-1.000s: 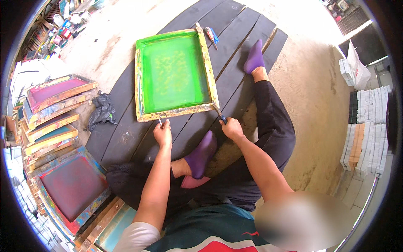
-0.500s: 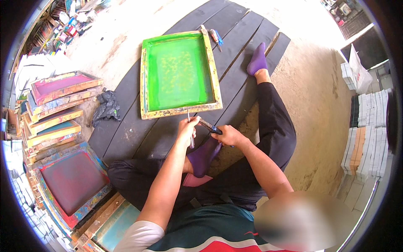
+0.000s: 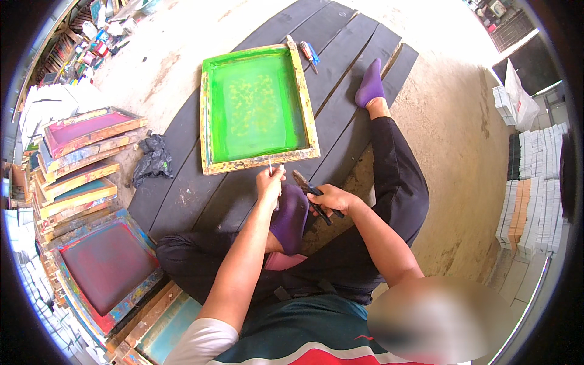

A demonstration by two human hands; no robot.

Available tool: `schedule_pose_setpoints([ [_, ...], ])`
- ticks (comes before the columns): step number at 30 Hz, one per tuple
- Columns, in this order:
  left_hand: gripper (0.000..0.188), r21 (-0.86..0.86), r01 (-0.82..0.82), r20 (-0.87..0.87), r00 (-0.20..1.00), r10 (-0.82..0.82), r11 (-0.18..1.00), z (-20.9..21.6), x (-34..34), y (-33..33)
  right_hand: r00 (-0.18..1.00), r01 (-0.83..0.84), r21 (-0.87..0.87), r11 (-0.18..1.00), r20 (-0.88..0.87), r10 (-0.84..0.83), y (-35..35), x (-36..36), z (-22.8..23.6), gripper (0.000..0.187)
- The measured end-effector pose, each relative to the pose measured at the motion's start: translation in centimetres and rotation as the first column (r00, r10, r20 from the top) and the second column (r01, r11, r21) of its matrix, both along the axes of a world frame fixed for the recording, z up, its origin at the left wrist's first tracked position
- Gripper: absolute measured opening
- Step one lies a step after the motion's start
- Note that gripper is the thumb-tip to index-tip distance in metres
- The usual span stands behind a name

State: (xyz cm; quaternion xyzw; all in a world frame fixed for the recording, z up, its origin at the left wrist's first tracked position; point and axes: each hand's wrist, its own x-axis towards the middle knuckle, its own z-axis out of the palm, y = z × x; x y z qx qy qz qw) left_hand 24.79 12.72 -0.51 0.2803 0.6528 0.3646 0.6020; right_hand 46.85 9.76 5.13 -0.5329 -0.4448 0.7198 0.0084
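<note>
The green-coated screen frame [image 3: 255,109] lies flat, its wooden border paint-stained. The left hand [image 3: 269,182] pinches a thin nail [image 3: 271,165] at its near edge; the right hand [image 3: 327,198] grasps pliers [image 3: 311,193].

I see a bright green screen-printing frame [image 3: 255,109] with yellowish speckles and a paint-stained wooden edge, dark grey planks [image 3: 347,55], purple socks [image 3: 369,85], a crumpled black rag [image 3: 152,159].
</note>
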Motion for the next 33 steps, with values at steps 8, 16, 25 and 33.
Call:
schedule_pose_setpoints([
  [8,0.029,0.136,-0.38,-0.175,0.9,0.4,0.915,-5.4,-7.8,-0.6,0.929,0.291,0.132,0.948,0.198,-0.312,0.2,-0.1,-3.4,0.038],
  [16,0.033,0.136,-0.631,-0.367,0.683,0.631,0.763,-8.0,-20.9,-2.4,0.879,0.284,0.257,0.924,0.316,-0.358,0.9,0.1,-7.5,0.047],
  [25,0.045,0.12,-0.682,-0.42,0.623,0.659,0.721,-6.5,-24.1,-2.6,0.795,0.138,0.276,0.951,0.542,-0.273,1.7,-2.9,-2.1,0.061],
  [33,0.02,0.0,-0.591,-0.185,0.793,0.58,0.807,-5.1,-18.1,-2.3,0.746,0.052,0.218,0.974,0.64,-0.183,2.4,-3.0,-1.0,0.059],
])
